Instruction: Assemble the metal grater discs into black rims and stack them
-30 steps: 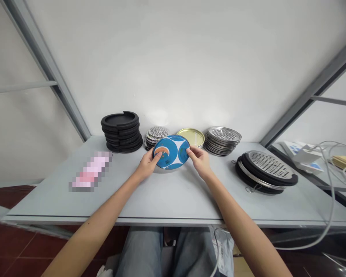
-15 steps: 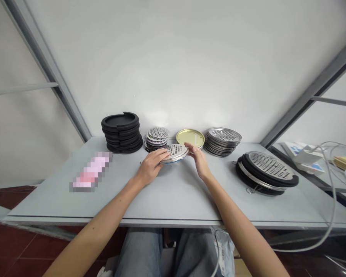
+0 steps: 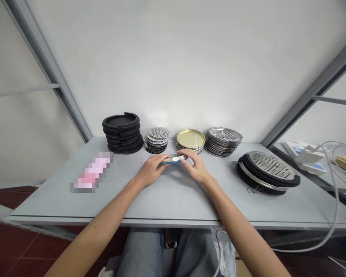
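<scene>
The left hand (image 3: 148,170) and right hand (image 3: 197,167) grip opposite edges of a flat, round, silver-and-blue metal disc (image 3: 174,158), apparently just above the grey surface (image 3: 167,202). Pressing its rim seems the step in hand; the next move calls for even finger pressure.

Held disc (image 3: 175,158): shiny metal rim. Gold-toned lids (image 3: 191,138): smooth, glossy metal. Grater plates (image 3: 223,135): silvery metal, rough with raised holes. Black rimmed holders (image 3: 122,132): matt, plastic- or rubber-like. Tabletop (image 3: 173,200): smooth, low sheen. Jeans (image 3: 141,254): soft-looking denim cloth. Floor tiles (image 3: 34,246): smooth, faintly glossy.
</scene>
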A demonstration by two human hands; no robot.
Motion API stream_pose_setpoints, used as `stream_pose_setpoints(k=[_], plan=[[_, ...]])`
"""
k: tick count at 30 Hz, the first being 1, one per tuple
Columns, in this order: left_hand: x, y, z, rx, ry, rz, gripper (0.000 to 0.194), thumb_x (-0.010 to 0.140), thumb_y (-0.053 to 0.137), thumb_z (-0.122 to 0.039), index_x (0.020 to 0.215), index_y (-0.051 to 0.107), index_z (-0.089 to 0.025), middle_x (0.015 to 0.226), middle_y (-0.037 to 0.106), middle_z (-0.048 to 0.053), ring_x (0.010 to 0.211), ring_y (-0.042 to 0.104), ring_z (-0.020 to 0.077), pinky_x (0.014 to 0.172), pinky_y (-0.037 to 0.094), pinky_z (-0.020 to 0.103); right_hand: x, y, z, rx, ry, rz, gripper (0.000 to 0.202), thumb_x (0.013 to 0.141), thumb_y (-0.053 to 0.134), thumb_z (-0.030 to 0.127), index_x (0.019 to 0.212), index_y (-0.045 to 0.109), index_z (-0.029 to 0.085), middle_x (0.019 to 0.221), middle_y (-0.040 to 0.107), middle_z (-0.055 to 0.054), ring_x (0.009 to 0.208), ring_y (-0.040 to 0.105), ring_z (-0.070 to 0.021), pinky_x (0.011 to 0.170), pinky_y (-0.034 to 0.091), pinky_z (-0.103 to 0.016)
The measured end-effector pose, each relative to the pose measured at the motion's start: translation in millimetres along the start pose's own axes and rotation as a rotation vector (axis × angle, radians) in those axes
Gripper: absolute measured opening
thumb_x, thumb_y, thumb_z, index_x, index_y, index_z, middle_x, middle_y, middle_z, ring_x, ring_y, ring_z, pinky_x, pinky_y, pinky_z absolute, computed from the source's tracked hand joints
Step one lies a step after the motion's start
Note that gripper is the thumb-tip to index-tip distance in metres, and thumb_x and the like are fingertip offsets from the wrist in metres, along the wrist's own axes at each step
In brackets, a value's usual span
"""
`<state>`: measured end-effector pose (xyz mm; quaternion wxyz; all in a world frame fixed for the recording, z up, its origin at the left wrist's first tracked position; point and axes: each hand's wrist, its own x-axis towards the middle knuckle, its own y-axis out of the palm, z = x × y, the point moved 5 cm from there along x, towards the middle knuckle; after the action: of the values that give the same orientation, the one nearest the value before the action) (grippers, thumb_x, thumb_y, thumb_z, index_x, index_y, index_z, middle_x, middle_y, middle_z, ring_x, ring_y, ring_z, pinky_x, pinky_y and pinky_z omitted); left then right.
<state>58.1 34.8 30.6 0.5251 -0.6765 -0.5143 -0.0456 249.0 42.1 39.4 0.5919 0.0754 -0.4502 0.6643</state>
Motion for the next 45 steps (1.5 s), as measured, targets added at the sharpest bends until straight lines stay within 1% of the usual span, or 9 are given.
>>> stream_pose_setpoints(k=[4, 8, 14, 18, 21, 25, 36, 40, 45], plan=[[-1, 0.7, 2, -0.009, -0.005, 0.002, 0.034, 0.093, 0.055, -0.025, 0.127, 0.054, -0.022, 0.124, 0.064, 0.008, 0.115, 0.058, 0.0233, 0.101, 0.043, 0.041, -2, 0, 10, -0.001, -0.1, 0.039, 0.035, 0.084, 0.065, 0.04, 0.115, 0.066, 0.024, 0.116, 0.067, -0.009, 0.109, 0.059, -0.0248, 0.098, 0.046, -0.042], [0, 1.4, 0, -0.045, -0.006, -0.009, 0.035, 0.092, 0.058, -0.03, 0.126, 0.056, -0.022, 0.123, 0.064, 0.009, 0.115, 0.058, 0.0242, 0.101, 0.044, 0.043, -2, 2, 7, -0.036, -0.092, 0.064, 0.028, 0.089, 0.059, 0.04, 0.111, 0.069, 0.026, 0.111, 0.07, -0.008, 0.105, 0.062, -0.0243, 0.095, 0.049, -0.042], [0, 2.0, 0, -0.039, 0.033, -0.009, 0.035, 0.092, 0.059, -0.033, 0.124, 0.059, -0.022, 0.122, 0.065, 0.009, 0.116, 0.058, 0.0232, 0.102, 0.044, 0.043, -4, 1, 12, -0.134, -0.14, 0.111, 0.03, 0.088, 0.057, 0.041, 0.111, 0.068, 0.024, 0.109, 0.07, -0.01, 0.101, 0.063, -0.0251, 0.093, 0.048, -0.043], [-3, 9.2, -4, 0.018, 0.127, 0.062, 0.039, 0.082, 0.071, -0.037, 0.118, 0.066, -0.025, 0.12, 0.067, 0.009, 0.113, 0.06, 0.0256, 0.1, 0.045, 0.045, -4, 6, 10, -0.133, -0.072, 0.214, 0.033, 0.093, 0.048, 0.042, 0.11, 0.068, 0.021, 0.105, 0.07, -0.01, 0.098, 0.063, -0.0248, 0.09, 0.048, -0.042], [-4, 15.4, -7, 0.055, 0.16, 0.116, 0.039, 0.077, 0.076, -0.039, 0.113, 0.069, -0.025, 0.119, 0.068, 0.008, 0.112, 0.061, 0.0266, 0.099, 0.045, 0.046, -5, 12, -3, -0.174, 0.024, 0.198, 0.036, 0.095, 0.043, 0.041, 0.111, 0.067, 0.019, 0.114, 0.067, -0.012, 0.109, 0.059, -0.0258, 0.098, 0.044, -0.044], [-5, 20.9, -9, 0.075, 0.167, 0.148, 0.041, 0.073, 0.079, -0.036, 0.111, 0.07, -0.024, 0.119, 0.068, 0.009, 0.113, 0.06, 0.0275, 0.099, 0.045, 0.047, -9, 22, -22, -0.255, 0.11, 0.257, 0.041, 0.094, 0.046, 0.043, 0.12, 0.062, 0.017, 0.128, 0.059, -0.016, 0.118, 0.055, -0.028, 0.103, 0.042, -0.046], [-6, 32.9, -7, 0.052, 0.088, 0.108, 0.042, 0.071, 0.079, -0.029, 0.111, 0.068, -0.022, 0.12, 0.066, 0.011, 0.114, 0.061, 0.0287, 0.101, 0.045, 0.05, -13, 25, -34, -0.279, 0.146, 0.248, 0.047, 0.096, 0.039, 0.047, 0.128, 0.057, 0.019, 0.138, 0.053, -0.015, 0.129, 0.048, -0.0281, 0.109, 0.038, -0.049], [-6, 33.7, -10, 0.067, 0.094, 0.103, 0.042, 0.07, 0.078, -0.025, 0.11, 0.068, -0.021, 0.121, 0.066, 0.011, 0.114, 0.06, 0.0289, 0.103, 0.044, 0.051, -13, 25, -35, -0.282, 0.184, 0.262, 0.053, 0.097, 0.032, 0.049, 0.128, 0.057, 0.015, 0.139, 0.052, -0.016, 0.133, 0.044, -0.0274, 0.112, 0.034, -0.047], [-7, 35.3, -14, 0.063, 0.08, 0.156, 0.048, 0.07, 0.078, -0.033, 0.114, 0.067, -0.02, 0.127, 0.062, 0.013, 0.121, 0.056, 0.0315, 0.105, 0.043, 0.052, -13, 26, -36, -0.285, 0.176, 0.257, 0.051, 0.098, 0.033, 0.047, 0.128, 0.057, 0.014, 0.139, 0.052, -0.017, 0.132, 0.045, -0.0276, 0.111, 0.035, -0.048]])
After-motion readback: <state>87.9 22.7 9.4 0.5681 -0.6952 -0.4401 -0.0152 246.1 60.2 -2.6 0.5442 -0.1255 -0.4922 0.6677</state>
